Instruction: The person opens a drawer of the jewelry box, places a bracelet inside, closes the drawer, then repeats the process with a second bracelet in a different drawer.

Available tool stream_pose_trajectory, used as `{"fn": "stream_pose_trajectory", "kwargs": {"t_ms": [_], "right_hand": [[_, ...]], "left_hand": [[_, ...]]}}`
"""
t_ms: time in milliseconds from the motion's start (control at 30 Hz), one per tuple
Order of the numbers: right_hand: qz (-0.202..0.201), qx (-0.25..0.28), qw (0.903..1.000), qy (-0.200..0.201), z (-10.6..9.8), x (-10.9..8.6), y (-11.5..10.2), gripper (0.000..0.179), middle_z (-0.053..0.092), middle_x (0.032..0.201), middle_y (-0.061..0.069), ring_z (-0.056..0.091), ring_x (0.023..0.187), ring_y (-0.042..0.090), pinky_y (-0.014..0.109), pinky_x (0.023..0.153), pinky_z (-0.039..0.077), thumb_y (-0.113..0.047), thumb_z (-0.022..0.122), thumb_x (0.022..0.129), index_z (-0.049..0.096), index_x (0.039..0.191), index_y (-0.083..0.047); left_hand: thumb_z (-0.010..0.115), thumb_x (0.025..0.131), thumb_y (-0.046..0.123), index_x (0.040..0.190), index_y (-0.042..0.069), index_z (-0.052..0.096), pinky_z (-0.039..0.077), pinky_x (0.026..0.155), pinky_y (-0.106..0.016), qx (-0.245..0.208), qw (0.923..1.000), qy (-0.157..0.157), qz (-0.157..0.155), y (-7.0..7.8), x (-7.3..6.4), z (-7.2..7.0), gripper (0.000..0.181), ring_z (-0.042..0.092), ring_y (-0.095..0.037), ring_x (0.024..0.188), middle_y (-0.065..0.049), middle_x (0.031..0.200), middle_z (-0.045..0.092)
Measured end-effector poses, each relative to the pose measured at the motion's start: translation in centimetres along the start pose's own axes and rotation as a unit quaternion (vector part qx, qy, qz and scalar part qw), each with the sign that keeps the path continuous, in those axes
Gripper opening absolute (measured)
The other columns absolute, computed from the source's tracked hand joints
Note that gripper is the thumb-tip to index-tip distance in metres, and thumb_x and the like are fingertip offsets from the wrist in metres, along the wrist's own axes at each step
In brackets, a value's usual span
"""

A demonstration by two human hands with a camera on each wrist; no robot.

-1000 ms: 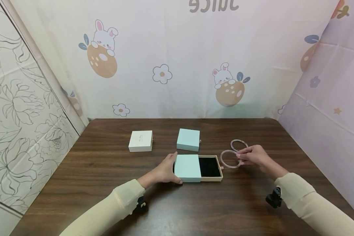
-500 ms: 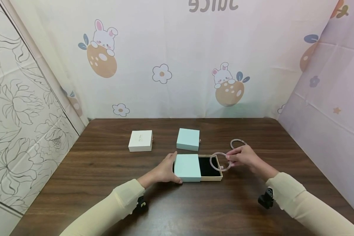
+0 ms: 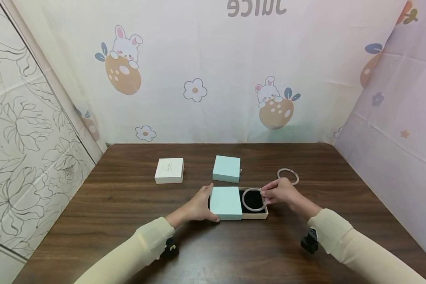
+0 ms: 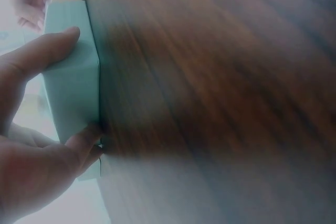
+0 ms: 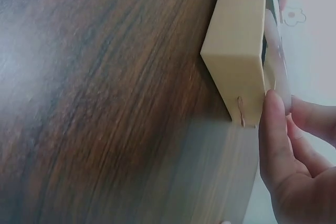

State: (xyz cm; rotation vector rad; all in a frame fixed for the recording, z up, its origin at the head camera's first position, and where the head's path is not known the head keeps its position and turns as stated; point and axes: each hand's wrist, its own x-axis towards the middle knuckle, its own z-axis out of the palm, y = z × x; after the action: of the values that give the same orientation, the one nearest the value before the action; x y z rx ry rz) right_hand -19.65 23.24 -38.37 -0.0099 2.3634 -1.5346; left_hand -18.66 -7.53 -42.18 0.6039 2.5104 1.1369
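Observation:
A mint-green drawer box (image 3: 226, 202) lies on the table with its black-lined drawer (image 3: 252, 215) pulled out to the right. My left hand (image 3: 197, 204) grips the box's left end, thumb on the near side and fingers around the far side and end. Between thumb and fingers, my right hand (image 3: 278, 193) pinches the right edge of a pale bangle (image 3: 247, 206). The bangle is over the drawer, tilted at its rim in the right wrist view; whether it touches the lining I cannot tell. Below those fingers, a small pull loop (image 5: 241, 111) shows on the drawer's end.
A second pale bangle (image 3: 295, 182) lies on the brown table (image 3: 213, 252) behind my right hand. Farther back stand another mint-green box (image 3: 226, 167) and a white box (image 3: 169, 170). A printed curtain (image 3: 230, 59) hangs behind the table.
My right hand has moved left with the bangle, from the table right of the box to over the drawer. The left hand has stayed on the box.

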Motion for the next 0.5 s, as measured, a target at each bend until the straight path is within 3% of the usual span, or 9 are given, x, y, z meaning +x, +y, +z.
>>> {"fn": "stream_pose_trajectory", "kwargs": {"t_ms": [133, 500], "right_hand": [[-0.005, -0.01, 0.9999, 0.006, 0.5, 0.1, -0.3, 0.018, 0.075, 0.08, 0.008, 0.068, 0.063, 0.009, 0.027, 0.063, 0.061, 0.003, 0.069, 0.095, 0.071, 0.105, 0.018], [-0.033, -0.115, 0.9914, 0.053, 1.8, 0.3, -0.4, 0.014, 0.073, 0.083, 0.012, 0.064, 0.066, 0.011, 0.032, 0.061, 0.061, -0.001, 0.072, 0.096, 0.075, 0.102, 0.011]], "left_hand": [[0.092, 0.076, 0.012, 0.162, -0.013, 0.015, 0.04, 0.117, -0.055, -0.001, 1.0, -0.001, 0.0, 0.0, 0.0, 0.0, 0.117, 0.038, -0.045, 0.148, -0.033, 0.163, 0.028], [0.093, 0.076, 0.012, 0.162, -0.013, 0.016, 0.04, 0.117, -0.055, -0.001, 1.0, 0.0, 0.003, -0.1, 0.0, 0.0, 0.117, 0.039, -0.045, 0.147, -0.033, 0.163, 0.029]]}}
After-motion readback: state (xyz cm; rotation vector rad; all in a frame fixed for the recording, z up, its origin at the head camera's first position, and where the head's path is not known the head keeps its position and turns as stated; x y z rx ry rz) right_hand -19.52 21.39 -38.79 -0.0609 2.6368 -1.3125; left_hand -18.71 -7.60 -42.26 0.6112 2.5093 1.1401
